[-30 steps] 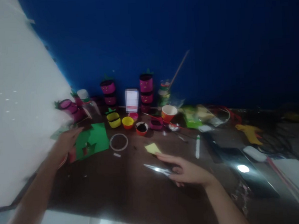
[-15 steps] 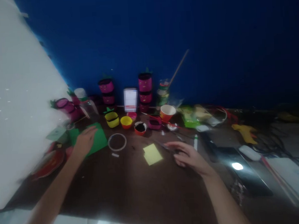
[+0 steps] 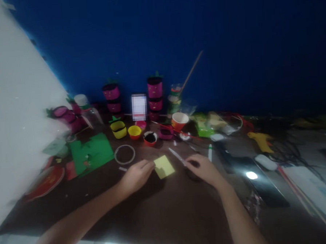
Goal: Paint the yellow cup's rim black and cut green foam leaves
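My left hand (image 3: 135, 175) rests on the dark table with its fingertips on the left edge of a small yellow paper square (image 3: 164, 166). Just right of that paper, my right hand (image 3: 202, 168) is closed around the handles of scissors (image 3: 178, 156), whose blades point up and to the left. The picture is dim and blurred.
A green paper sheet (image 3: 91, 153) and a tape ring (image 3: 124, 154) lie left of the hands. Small coloured cups (image 3: 134, 132), stacked pink pots (image 3: 155, 97) and an orange cup (image 3: 179, 121) line the blue wall. A phone (image 3: 250, 175) and a yellow glue gun (image 3: 260, 141) are on the right.
My left hand has left the green sheet and moved right to the yellow paper. My right hand with the scissors has moved up, away from me, to a spot just right of the paper.
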`<state>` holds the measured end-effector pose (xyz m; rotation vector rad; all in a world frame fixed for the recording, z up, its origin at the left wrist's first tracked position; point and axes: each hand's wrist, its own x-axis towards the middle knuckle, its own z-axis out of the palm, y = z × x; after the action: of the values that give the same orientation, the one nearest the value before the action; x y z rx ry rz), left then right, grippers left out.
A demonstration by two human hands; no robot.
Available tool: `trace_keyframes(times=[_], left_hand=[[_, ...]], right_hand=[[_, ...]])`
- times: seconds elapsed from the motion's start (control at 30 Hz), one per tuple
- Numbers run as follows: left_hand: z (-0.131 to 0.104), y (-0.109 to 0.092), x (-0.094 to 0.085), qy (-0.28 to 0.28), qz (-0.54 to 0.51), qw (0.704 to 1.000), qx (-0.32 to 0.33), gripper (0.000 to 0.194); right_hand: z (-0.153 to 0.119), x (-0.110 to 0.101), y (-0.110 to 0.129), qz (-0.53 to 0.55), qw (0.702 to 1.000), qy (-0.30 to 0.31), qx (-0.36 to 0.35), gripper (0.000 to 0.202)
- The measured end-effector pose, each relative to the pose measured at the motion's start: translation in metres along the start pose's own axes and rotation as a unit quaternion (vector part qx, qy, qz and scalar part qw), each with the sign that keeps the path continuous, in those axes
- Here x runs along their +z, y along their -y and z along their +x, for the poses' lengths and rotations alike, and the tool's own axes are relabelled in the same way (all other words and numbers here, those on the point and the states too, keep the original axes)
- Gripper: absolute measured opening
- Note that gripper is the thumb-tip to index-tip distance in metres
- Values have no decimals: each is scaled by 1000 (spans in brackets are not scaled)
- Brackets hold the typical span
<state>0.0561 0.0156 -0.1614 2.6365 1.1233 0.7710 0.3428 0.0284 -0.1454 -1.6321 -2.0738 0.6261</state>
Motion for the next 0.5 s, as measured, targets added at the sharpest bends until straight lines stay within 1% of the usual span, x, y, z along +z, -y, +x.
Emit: trace_keyframes(times=[0.07,0.1,0.13,0.2,0.27,0.33,0.43,0.5], left_hand=[[1,3,-4,-4,38,999,7,23],[0,7,-7,-12,62,998,4,22],[-3,11,-11,-22,85,996,-6,22],[-10,21,-22,-44,123,991,-34,22],[-21,34,-37,-64,176,980,-66,21],[-34,47,-52,-64,227,966,-109,22],[-55,65,-72,-21,310,929,-203,25],[-66,74,-80,12,331,918,-217,30]], right_hand=[[6,3,-11,-37,998,-46,-22,25],[9,6,-17,-51,994,-89,-25,24],[13,8,-24,-66,989,-132,-28,24],[21,13,-37,-100,976,-190,-23,28],[27,16,-46,-120,975,-186,-9,33],[30,17,-50,-139,976,-169,5,35],[30,15,-50,-176,973,-149,28,35],[28,13,-47,-197,969,-147,37,36]])
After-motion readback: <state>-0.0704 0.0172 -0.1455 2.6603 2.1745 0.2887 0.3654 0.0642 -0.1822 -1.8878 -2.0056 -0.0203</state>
